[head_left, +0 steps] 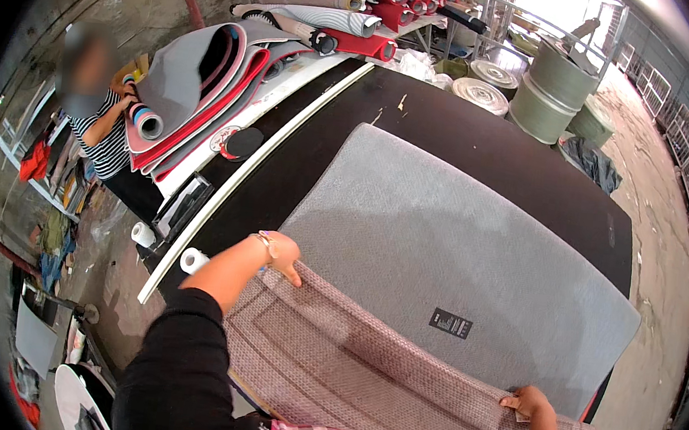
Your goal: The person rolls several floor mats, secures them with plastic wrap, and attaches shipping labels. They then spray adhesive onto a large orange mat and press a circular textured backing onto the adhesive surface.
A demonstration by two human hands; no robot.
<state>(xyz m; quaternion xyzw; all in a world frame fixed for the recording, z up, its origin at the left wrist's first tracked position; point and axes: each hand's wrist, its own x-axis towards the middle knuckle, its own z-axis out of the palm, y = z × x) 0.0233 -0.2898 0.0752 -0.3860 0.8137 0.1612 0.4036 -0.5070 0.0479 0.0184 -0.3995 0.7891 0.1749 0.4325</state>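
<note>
A grey mat (448, 249) lies backing-up on the black table (482, 137), its near edge folded over to show the pinkish woven face. The left hand (279, 257) grips that folded edge at the mat's left corner, fingers curled over it; the right hand (526, 403) pinches the fold at the mat's near right corner — both grasping. A small black label (450, 323) sits on the backing just beyond the fold. Beyond the mat's far left, rolled mats (330, 9) are stacked, and a person in a striped shirt (109, 141) stands beside them.
</note>
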